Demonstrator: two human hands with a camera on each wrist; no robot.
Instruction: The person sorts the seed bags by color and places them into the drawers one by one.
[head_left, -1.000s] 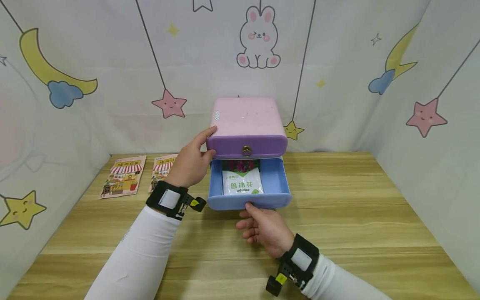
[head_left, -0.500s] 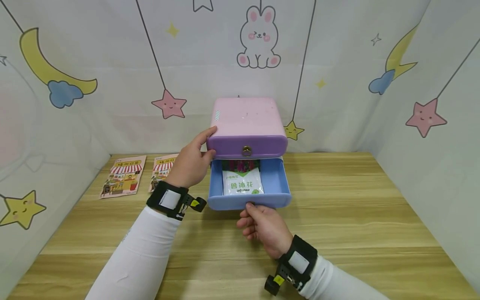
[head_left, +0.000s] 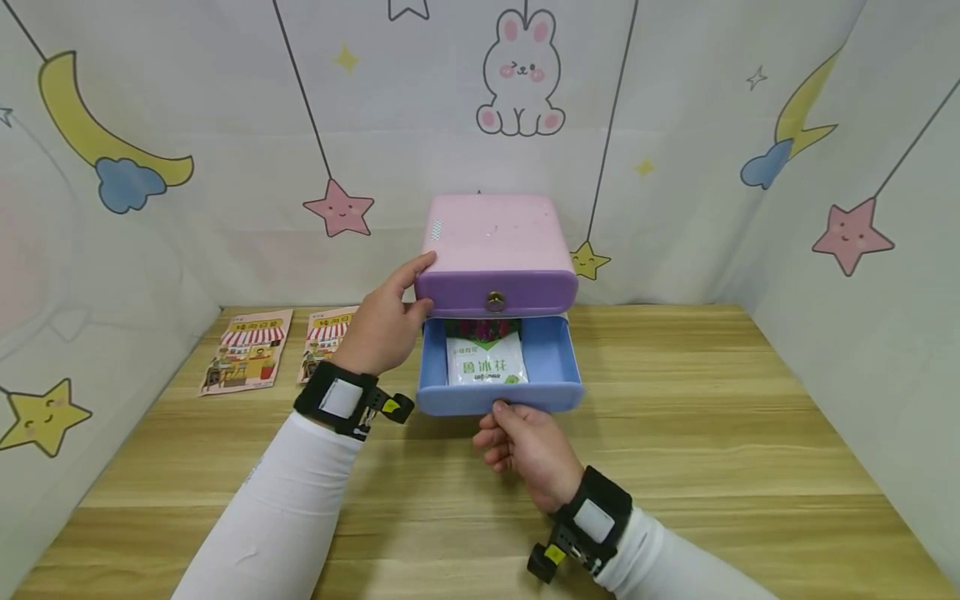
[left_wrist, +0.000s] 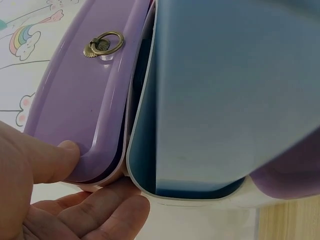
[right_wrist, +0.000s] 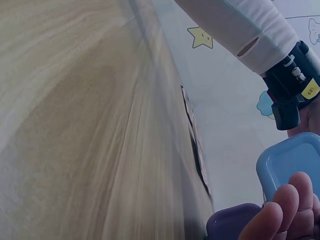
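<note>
Head view takes in a glossy, round-cornered cabinet [head_left: 491, 233], pink on top and purple in front, on a wood-grained table [head_left: 712, 433]. The left hand [head_left: 378, 329] clasps its left edge; the right hand [head_left: 534, 457] seems to pinch the front of the blue drawer [head_left: 551, 354], though the thumb hides the exact hold. The table stretches off rightward, while 2 flat printed packets [head_left: 249, 350] lie leftward, 1 partly behind the left hand. Inside the extended blue drawer, a white packet [head_left: 487, 365] with green lettering lies nearer the left wall.
</note>
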